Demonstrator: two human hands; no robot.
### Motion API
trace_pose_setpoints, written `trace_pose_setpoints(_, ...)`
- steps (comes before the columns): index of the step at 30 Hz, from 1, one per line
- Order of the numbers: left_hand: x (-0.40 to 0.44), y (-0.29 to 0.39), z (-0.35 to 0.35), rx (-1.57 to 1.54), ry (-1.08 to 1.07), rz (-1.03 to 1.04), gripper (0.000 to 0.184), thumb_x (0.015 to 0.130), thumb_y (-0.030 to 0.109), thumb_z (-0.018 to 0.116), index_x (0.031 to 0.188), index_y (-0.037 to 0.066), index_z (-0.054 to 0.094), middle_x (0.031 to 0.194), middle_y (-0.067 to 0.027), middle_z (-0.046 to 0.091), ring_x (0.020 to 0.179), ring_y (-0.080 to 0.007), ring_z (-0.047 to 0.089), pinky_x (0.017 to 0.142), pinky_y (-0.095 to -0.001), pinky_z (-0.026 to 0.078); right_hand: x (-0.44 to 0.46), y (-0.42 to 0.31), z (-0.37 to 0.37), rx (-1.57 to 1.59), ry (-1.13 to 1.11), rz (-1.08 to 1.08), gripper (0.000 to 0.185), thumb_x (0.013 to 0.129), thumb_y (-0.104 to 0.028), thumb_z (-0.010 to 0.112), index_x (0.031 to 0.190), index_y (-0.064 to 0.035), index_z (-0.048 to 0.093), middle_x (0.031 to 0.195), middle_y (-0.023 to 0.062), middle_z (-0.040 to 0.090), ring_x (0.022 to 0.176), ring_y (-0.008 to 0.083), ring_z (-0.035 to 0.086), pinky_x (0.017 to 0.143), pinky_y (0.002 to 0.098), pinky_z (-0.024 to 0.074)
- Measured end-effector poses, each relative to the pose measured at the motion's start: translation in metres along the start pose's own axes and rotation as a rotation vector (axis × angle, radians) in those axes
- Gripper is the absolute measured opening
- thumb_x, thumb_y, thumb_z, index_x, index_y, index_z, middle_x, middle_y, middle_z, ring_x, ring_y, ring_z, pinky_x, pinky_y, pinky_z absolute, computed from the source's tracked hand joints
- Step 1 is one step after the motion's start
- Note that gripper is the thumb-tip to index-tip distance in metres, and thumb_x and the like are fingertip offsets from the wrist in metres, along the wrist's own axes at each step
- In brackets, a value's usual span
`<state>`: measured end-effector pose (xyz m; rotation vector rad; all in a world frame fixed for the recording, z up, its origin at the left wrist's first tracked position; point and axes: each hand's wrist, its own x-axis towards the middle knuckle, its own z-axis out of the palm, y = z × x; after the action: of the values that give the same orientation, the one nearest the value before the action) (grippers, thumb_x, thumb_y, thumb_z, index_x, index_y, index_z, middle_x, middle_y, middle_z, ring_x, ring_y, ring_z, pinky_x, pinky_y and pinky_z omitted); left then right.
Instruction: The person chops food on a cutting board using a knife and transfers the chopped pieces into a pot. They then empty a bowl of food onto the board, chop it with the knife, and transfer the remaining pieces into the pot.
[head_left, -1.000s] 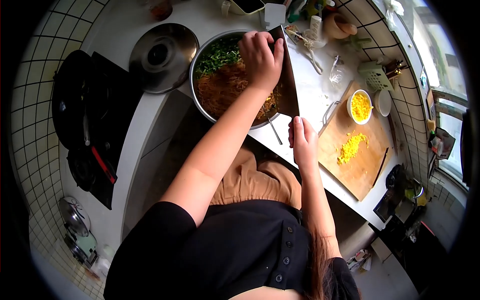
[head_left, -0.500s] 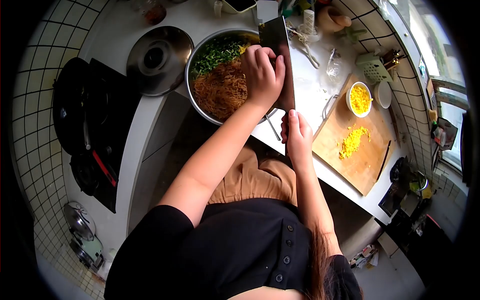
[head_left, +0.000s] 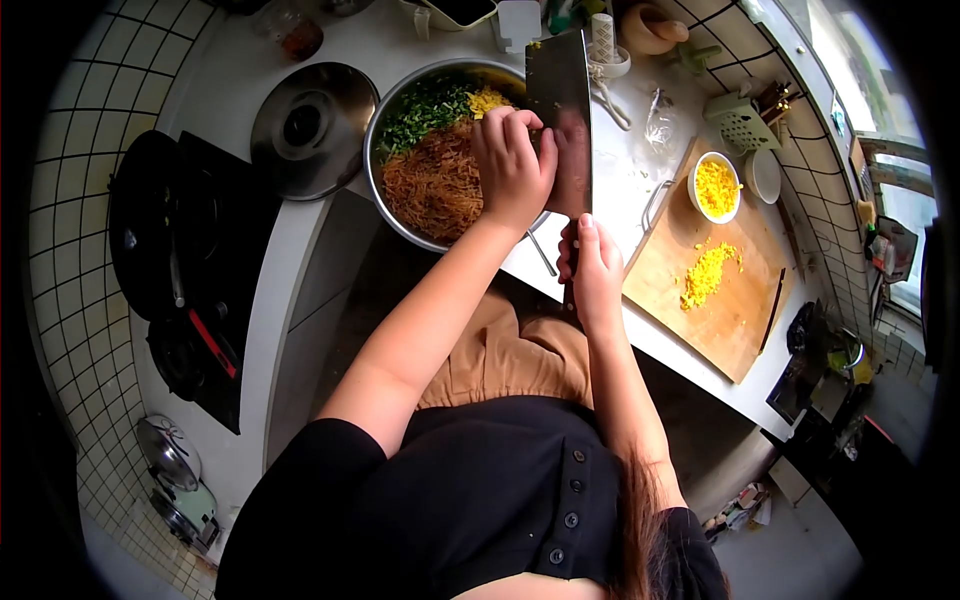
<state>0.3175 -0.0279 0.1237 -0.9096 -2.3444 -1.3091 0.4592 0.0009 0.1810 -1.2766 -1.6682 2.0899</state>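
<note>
My right hand (head_left: 594,262) is wrapped round the handle of a cleaver (head_left: 560,125), whose broad blade points away from me, tilted up on edge. Small yellow bits cling near the blade's far corner. Beside the blade's left face is my left hand (head_left: 514,168), fingers loosely bent and thumb apart, the thumb close to or touching the metal. Below it stands a steel bowl (head_left: 374,190) with chopped greens (head_left: 428,118), brown shredded noodles (head_left: 432,185) and a little chopped yellow food (head_left: 488,100). My left hand and the cleaver hide the bowl's right part.
To the right, a wooden cutting board (head_left: 735,325) carries a pile of yellow bits (head_left: 708,276), a white bowl (head_left: 715,188) of the same and dark chopsticks (head_left: 772,310). A steel lid (head_left: 345,110) lies left of the bowl, near the black stove (head_left: 225,270).
My left hand has shifted slightly left and down, its fingers loosening from the blade. More yellow food shows in the bowl. My right hand still grips the cleaver.
</note>
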Motion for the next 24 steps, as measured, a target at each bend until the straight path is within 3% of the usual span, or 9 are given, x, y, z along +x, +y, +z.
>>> trace_pose_setpoints(4, -0.01, -0.056, 0.004, 0.273, 0.009, -0.079, 0.012, 0.085, 0.014, 0.059, 0.094, 0.009, 0.053, 0.096, -0.0101, 0.052, 0.089, -0.0301, 0.049, 0.081, -0.0407, 0.038, -0.006, 0.001, -0.009, 0.028, 0.045, -0.044, 0.035, 0.099, -0.034, 0.041, 0.086, -0.0032, 0.052, 0.064, -0.0005, 0.046, 0.051, 0.0069, 0.041, 0.046, 0.0209, 0.0346)
trace_pose_setpoints(7, -0.001, -0.074, -0.015, 0.164, -0.136, -0.14, 0.016, 0.093, 0.02, 0.05, 0.093, 0.009, 0.061, 0.086, -0.0053, 0.064, 0.088, -0.0256, 0.056, 0.083, -0.0383, 0.039, -0.007, 0.003, -0.023, 0.023, 0.064, -0.018, 0.035, 0.099, -0.034, 0.041, 0.085, -0.0033, 0.052, 0.063, -0.0008, 0.045, 0.05, 0.0067, 0.04, 0.046, 0.0209, 0.034)
trace_pose_setpoints(11, -0.001, -0.083, -0.018, 0.341, -0.151, -0.022, 0.019, 0.089, 0.014, 0.052, 0.105, 0.009, 0.061, 0.104, -0.0068, 0.06, 0.099, -0.0275, 0.052, 0.091, -0.0403, 0.038, -0.012, 0.009, -0.042, 0.098, 0.078, -0.015, 0.035, 0.098, -0.035, 0.044, 0.082, -0.0049, 0.051, 0.062, -0.0015, 0.045, 0.049, 0.0065, 0.04, 0.046, 0.0207, 0.0334)
trace_pose_setpoints(12, 0.001, -0.076, -0.022, 0.306, -0.196, -0.054, 0.02, 0.089, 0.017, 0.054, 0.106, 0.011, 0.062, 0.109, -0.0073, 0.057, 0.102, -0.0283, 0.05, 0.091, -0.041, 0.038, -0.016, 0.009, -0.051, 0.119, 0.08, -0.005, 0.035, 0.098, -0.036, 0.045, 0.082, -0.0053, 0.051, 0.062, -0.0016, 0.045, 0.049, 0.0063, 0.04, 0.046, 0.0206, 0.0334)
trace_pose_setpoints(14, 0.004, -0.066, -0.027, 0.225, -0.226, -0.045, 0.017, 0.09, 0.019, 0.051, 0.09, 0.008, 0.064, 0.1, -0.0071, 0.059, 0.096, -0.0282, 0.052, 0.087, -0.0404, 0.039, -0.026, 0.017, -0.076, 0.166, 0.11, 0.002, 0.031, 0.096, -0.033, 0.053, 0.08, -0.0065, 0.051, 0.063, -0.003, 0.046, 0.049, 0.0052, 0.04, 0.045, 0.0201, 0.033)
trace_pose_setpoints(17, 0.01, -0.023, -0.04, 0.076, -0.28, -0.023, 0.02, 0.091, 0.014, 0.046, 0.082, 0.004, 0.061, 0.092, -0.0083, 0.06, 0.089, -0.0279, 0.052, 0.083, -0.039, 0.04, -0.05, 0.044, -0.133, -0.104, 0.358, 0.0, 0.024, 0.091, -0.026, 0.062, 0.084, -0.0043, 0.056, 0.062, -0.0039, 0.047, 0.049, 0.0038, 0.041, 0.044, 0.0192, 0.034)
trace_pose_setpoints(18, 0.01, -0.007, -0.042, 0.037, -0.281, 0.0, 0.017, 0.09, 0.011, 0.046, 0.088, 0.003, 0.062, 0.094, -0.0081, 0.061, 0.091, -0.0273, 0.053, 0.085, -0.038, 0.04, -0.058, 0.052, -0.153, -0.086, 0.487, -0.029, 0.029, 0.089, -0.028, 0.064, 0.075, -0.0032, 0.058, 0.057, -0.0054, 0.044, 0.049, 0.003, 0.039, 0.046, 0.0208, 0.0329)
trace_pose_setpoints(21, 0.002, 0.048, -0.042, -0.111, -0.288, -0.048, 0.02, 0.087, 0.002, 0.045, 0.1, 0.002, 0.061, 0.098, -0.0082, 0.062, 0.093, -0.0252, 0.053, 0.085, -0.035, 0.042, -0.086, 0.074, -0.226, -0.226, 0.689, -0.028, 0.027, 0.089, -0.026, 0.064, 0.085, 0.0002, 0.062, 0.057, -0.0052, 0.046, 0.05, 0.0032, 0.039, 0.046, 0.0217, 0.033)
trace_pose_setpoints(24, -0.017, 0.098, -0.034, -0.224, -0.326, -0.017, 0.019, 0.083, 0.001, 0.047, 0.097, 0.0, 0.059, 0.095, -0.0105, 0.061, 0.088, -0.026, 0.054, 0.082, -0.0354, 0.043, -0.102, 0.1, -0.305, -0.309, 0.799, -0.012, 0.027, 0.09, -0.026, 0.063, 0.087, 0.001, 0.063, 0.057, -0.0051, 0.046, 0.049, 0.0033, 0.039, 0.046, 0.0217, 0.0329)
